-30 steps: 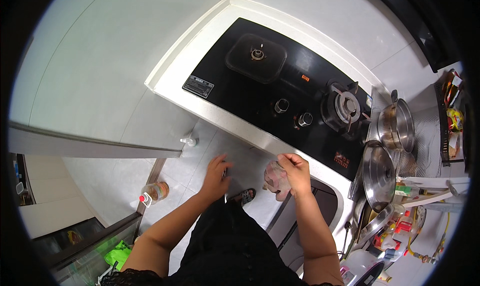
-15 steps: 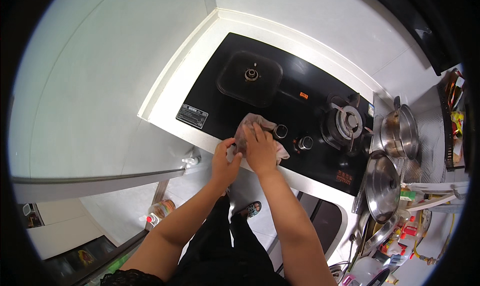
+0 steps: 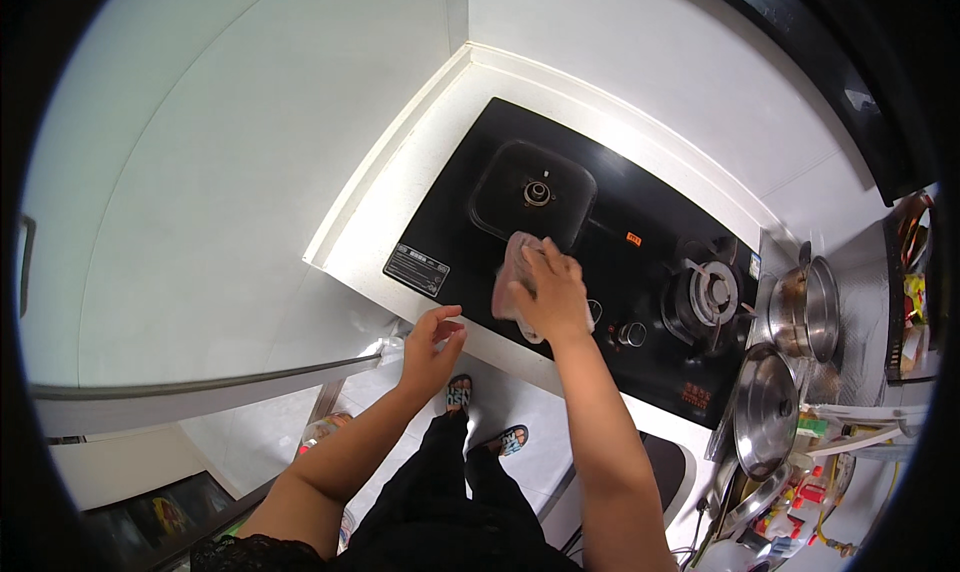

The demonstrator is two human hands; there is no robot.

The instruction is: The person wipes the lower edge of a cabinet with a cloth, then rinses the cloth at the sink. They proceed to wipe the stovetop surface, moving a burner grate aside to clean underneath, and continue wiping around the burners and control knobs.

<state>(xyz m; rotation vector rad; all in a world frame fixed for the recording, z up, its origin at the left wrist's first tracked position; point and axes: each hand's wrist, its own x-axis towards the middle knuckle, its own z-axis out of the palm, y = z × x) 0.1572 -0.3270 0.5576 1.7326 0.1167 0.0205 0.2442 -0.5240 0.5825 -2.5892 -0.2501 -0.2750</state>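
Note:
A pinkish-white cloth point(image 3: 508, 277) lies bunched on the black glass gas cooktop point(image 3: 640, 267), just in front of the left burner. My right hand point(image 3: 553, 294) presses down on it, fingers and thumb over the fabric, hiding part of it. Over the counter's front edge hovers my left hand point(image 3: 432, 350), holding nothing, its fingers bent and apart from the thumb. The left burner point(image 3: 537, 193) sits bare in its square recess, without a pan support. Close to my right wrist are a control knob point(image 3: 632, 334) and a second one partly covered by the hand.
The right burner point(image 3: 713, 289) carries a metal pan support. Beyond it stand a steel pot point(image 3: 803, 312) and a steel lid point(image 3: 767, 412), with several bottles below. A white wall point(image 3: 260, 172) rises at the left, and a dark hood point(image 3: 830, 82) overhangs at upper right.
My left hand has come off the cloth and moved back toward the counter edge. My right hand now covers the cloth, which is more bunched. The view has shifted slightly.

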